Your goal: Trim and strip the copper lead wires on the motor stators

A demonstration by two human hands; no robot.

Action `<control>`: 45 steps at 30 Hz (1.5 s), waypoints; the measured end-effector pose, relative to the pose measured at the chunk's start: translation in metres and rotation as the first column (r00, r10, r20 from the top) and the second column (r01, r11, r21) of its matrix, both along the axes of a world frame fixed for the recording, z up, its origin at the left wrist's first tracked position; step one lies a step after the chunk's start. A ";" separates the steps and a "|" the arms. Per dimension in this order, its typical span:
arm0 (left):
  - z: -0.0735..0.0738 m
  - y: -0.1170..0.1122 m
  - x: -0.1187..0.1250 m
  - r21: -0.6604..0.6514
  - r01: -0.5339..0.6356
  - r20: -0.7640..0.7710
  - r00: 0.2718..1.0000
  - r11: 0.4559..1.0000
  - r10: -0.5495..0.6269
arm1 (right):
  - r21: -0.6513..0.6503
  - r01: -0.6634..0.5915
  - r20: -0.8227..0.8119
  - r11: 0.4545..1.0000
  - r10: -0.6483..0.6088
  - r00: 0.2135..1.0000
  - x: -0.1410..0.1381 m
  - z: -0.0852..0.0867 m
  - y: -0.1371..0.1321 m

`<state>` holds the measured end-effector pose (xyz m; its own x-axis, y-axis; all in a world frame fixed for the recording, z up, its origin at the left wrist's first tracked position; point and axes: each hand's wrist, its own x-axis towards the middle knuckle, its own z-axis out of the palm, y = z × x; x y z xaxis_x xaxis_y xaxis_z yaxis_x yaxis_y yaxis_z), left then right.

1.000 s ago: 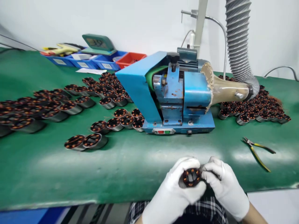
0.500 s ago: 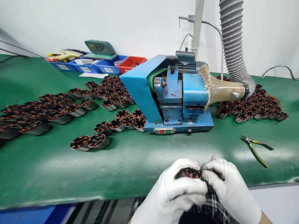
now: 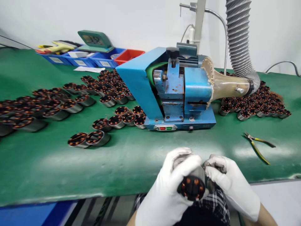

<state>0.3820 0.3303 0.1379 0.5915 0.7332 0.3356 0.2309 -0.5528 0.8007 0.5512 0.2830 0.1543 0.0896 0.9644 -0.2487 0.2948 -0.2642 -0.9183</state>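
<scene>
Fingers of the left hand (image 3: 168, 185) are gripping a wound stator (image 3: 192, 187) at the bench edge (image 3: 58, 197); the right hand (image 3: 225, 175) is curling beside it, grip unclear. Other stators (image 3: 97, 138) are flanking the belt machine (image 3: 172, 108); progress I cannot judge.

Left hand: our left hand (image 3: 170, 180), in white, reaches up and inward from the lower edge, its back partly toward us.
Left grip: our fingers are bent and parted, wrapped firmly around a load.
Right hand: our right hand (image 3: 229, 177), also in white, slants up and leftward, just beside the left.
Right grip: we keep thumb and fingers bunched, their tips (image 3: 213, 161) smudged grey; any pinched thing is too small to tell.
Wrists: both covered by our cuffs.
Right forearm: bare (image 3: 265, 215), angled toward the lower right.
Lap: ours, plaid (image 3: 215, 205), below both hands.
</scene>
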 end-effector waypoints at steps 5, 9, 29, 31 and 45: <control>0.009 0.008 -0.002 -0.306 0.266 0.003 0.961 0.914 -0.278 | 0.137 0.085 0.240 0.987 -0.117 0.964 -0.003 -0.004 -0.003; -0.008 0.004 0.005 -0.110 0.117 -0.142 0.981 0.987 -0.132 | 0.044 0.001 0.190 0.999 -0.009 0.982 0.005 -0.020 -0.001; -0.042 0.009 0.017 0.036 0.013 -0.304 0.953 0.999 -0.002 | 0.076 -0.092 0.907 0.993 -0.030 0.421 0.198 -0.051 -0.009; -0.035 0.008 0.022 0.068 0.016 -0.343 0.939 0.998 0.008 | 0.104 0.038 0.958 0.994 -0.111 0.265 0.215 -0.060 -0.017; -0.032 -0.019 0.044 0.030 -0.028 -0.525 0.850 0.999 0.040 | -0.192 0.412 0.327 0.891 -0.338 0.883 0.093 -0.052 -0.065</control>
<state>0.4260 0.3115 0.1061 0.6587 0.7524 -0.0028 0.6327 -0.5519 0.5432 0.6440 0.2179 0.1027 0.5325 0.7534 -0.3858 0.3593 -0.6138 -0.7030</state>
